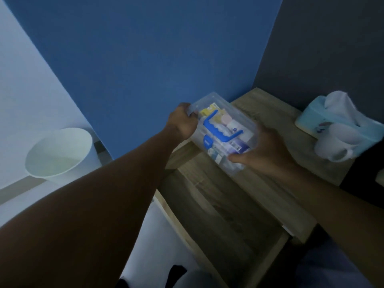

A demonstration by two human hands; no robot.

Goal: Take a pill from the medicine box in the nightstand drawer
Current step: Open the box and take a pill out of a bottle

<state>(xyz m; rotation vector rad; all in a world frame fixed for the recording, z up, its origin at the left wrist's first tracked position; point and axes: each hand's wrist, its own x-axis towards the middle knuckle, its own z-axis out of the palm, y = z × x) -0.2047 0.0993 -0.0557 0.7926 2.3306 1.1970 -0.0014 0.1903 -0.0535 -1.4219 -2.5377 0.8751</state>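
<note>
Both hands' grip clamps the clear medicine box mid-frame: left hand far end, right hand near end, above the nightstand.

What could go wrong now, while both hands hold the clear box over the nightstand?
The clear plastic medicine box with blue handle is tilted and gripped only at its ends by the left hand and right hand, so it may slip. The white mug near the wooden nightstand top edge could be knocked.

medicine box: was clear, blue handle and latch
wall: was blue
nightstand: showed pale wood grain
tissue box, far right: was light blue
bin, left: was white
</note>
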